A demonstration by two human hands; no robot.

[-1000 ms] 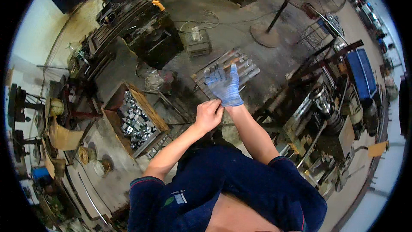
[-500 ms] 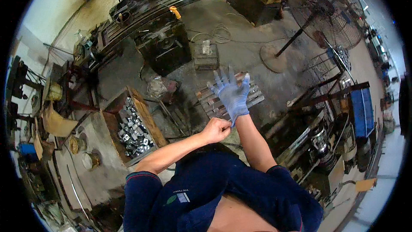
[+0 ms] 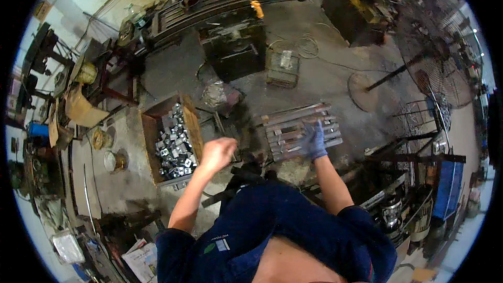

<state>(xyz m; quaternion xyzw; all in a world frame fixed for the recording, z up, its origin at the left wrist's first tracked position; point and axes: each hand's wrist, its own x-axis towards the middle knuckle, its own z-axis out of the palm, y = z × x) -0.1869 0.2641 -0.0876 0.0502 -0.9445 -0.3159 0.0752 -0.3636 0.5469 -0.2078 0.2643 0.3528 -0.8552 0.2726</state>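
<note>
My left hand (image 3: 219, 154) is bare, its fingers curled together and a little blurred, with nothing visible in them. It hovers just right of a wooden box (image 3: 193, 126) filled with small shiny metal blocks (image 3: 175, 149). My right hand (image 3: 315, 140) wears a blue-grey knitted glove. Its fingers look stretched out and slightly smeared by motion, and no object shows in them. Beneath or behind that hand is a slatted rack of metal bars (image 3: 293, 115); whether the glove touches it, I cannot tell.
A pedestal fan (image 3: 364, 91) stands on the right, near a blue bin (image 3: 448, 188). Beyond the rack sit a grey metal box (image 3: 283, 68) and a coiled cable (image 3: 307, 47). A machine with a long slotted table (image 3: 225, 8) fills the back. Tins (image 3: 114, 161) stand left of the wooden box.
My left hand has let go of the glove's cuff and moved left toward the wooden box. The gloved right hand has moved right and lower, away from it. The view has shifted.
</note>
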